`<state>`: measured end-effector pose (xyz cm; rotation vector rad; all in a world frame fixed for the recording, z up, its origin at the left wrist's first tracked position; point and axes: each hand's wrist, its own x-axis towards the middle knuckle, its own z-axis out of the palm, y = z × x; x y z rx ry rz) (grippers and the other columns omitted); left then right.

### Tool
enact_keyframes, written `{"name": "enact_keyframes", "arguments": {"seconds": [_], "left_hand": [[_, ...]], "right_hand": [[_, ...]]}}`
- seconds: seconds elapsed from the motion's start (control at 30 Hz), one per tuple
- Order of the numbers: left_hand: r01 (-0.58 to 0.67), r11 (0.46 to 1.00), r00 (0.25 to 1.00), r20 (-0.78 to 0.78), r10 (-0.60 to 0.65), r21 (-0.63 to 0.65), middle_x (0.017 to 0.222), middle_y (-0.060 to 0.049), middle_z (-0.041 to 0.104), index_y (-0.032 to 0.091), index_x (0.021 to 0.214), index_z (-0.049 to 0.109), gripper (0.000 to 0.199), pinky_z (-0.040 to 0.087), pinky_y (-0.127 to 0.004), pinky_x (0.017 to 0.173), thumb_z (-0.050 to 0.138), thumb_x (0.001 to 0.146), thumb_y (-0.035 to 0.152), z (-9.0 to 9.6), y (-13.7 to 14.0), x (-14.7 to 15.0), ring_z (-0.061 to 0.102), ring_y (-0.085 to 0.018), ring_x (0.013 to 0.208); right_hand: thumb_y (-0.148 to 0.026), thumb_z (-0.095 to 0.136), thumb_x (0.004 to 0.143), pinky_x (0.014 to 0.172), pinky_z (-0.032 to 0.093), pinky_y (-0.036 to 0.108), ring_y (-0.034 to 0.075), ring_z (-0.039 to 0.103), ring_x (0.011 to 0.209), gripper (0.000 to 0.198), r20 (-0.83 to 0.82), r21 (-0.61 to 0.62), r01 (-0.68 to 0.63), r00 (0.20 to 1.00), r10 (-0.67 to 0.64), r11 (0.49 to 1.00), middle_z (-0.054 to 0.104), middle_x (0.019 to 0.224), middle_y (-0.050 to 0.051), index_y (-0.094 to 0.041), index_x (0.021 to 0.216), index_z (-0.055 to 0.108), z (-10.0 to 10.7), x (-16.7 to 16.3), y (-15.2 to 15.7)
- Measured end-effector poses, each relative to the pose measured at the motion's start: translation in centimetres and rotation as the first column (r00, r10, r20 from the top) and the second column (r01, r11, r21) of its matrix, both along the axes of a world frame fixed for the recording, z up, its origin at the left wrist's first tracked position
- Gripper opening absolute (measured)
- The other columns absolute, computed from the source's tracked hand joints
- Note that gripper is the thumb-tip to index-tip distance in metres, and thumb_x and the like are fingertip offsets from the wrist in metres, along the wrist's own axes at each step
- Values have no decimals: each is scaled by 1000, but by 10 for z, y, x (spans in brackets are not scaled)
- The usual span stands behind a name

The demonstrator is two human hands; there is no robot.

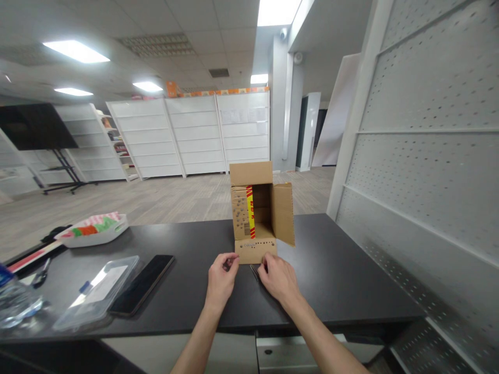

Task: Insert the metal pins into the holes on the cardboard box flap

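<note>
- Forearms, two, bare, nearest the camera, reaching over the front edge of the bench [187,306].
- Hands, two: left hand [221,278] at the near left corner of the cardboard box [263,252], fingers curled, their grip impossible to tell; right hand [278,275] at the near right corner, fingers bent, whether clamped on anything also impossible to tell.
- Slender metallic item, one or more, count unclear, just beside the right fingers [254,272].
- Phone [142,285], one, dark, face bare.
- Clear plastic case [74,314], one, beside the phone.
- Bottle [17,298], one, transparent, at far left.
- Scissors [41,274], one pair, dark-handled.
- White tray [93,240], one, bearing red, green and pink-striped contents.
- Bench: dark, smooth top; pale drawer front below.
- Room: grey patterned floor [187,202]; white shelving [193,135] along the back; one black screen [37,126] on a wheeled stand; perforated white panel [432,156] at right; five lit ceiling lights [76,51].
- Cardboard box, one, brown, on the bench's middle, opening toward the camera; upper flap raised, right flap swung out, lower flap lying forward with dark dots; left panel dotted, with a yellow-and-red strip and barcode.
</note>
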<state>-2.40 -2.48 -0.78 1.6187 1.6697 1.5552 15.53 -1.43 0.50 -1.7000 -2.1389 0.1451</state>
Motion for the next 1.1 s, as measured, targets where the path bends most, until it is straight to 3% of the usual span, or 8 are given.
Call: {"name": "enact_keyframes", "arguments": {"seconds": [0.37,0.53,0.73,0.93,1.1], "left_hand": [[67,998,998,8,-67,8,107,-11,73,18,102,74,40,54,-32,82,53,91,51,-3,3,1,68,-22,99],[79,996,997,25,-78,-47,107,-11,74,17,104,74,40,53,-36,88,54,90,50,-2,8,2,69,-23,100],[112,992,993,-14,-113,-65,102,-8,75,19,103,71,33,54,-35,83,54,91,44,18,19,15,69,-22,91],[126,991,989,-81,-122,44,94,-6,73,20,97,66,25,52,-31,79,49,95,37,31,39,39,68,-19,87],[106,986,986,-139,-87,131,99,-6,72,20,102,64,22,51,-32,83,47,96,33,21,55,49,67,-19,90]], "right_hand": [[-20,48,91,63,28,29,18,65,76,11,-30,14,-13,999,13,1000,71,85,5,-20,87,59,-3,1,2],[-21,48,91,64,29,29,19,65,76,11,-31,15,-19,999,19,1000,71,85,5,-20,87,59,-2,0,2],[-21,48,91,63,29,29,19,66,78,12,-16,12,-15,1000,15,1000,72,87,6,-19,89,60,-2,0,2],[-21,48,91,61,28,30,20,67,76,13,-19,21,-15,1000,16,1000,72,86,7,-19,90,60,-3,0,3],[-19,47,91,62,28,29,20,66,76,14,-26,7,-12,1000,12,1000,71,86,7,-19,89,61,-2,0,2]]}}
